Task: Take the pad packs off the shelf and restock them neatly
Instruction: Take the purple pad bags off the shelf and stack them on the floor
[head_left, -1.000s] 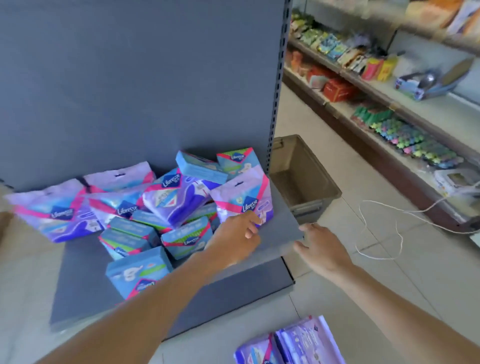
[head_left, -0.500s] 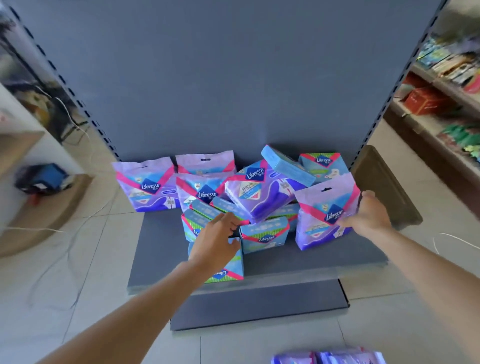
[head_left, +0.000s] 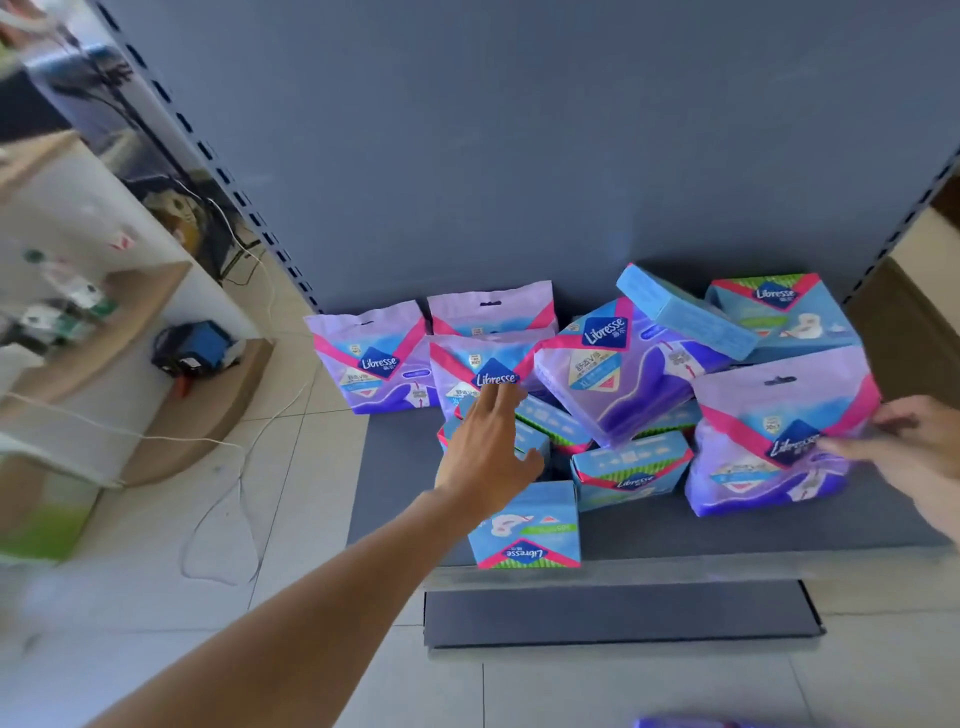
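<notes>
The pad packs lie in a loose heap on the low grey shelf, with purple bags leaning on the back panel and blue ones tumbled in front. The left hand reaches over the blue ones, fingers straight and slightly apart, tips at the middle bag. The right hand grips the right bag by its edge, fingers curled on it.
</notes>
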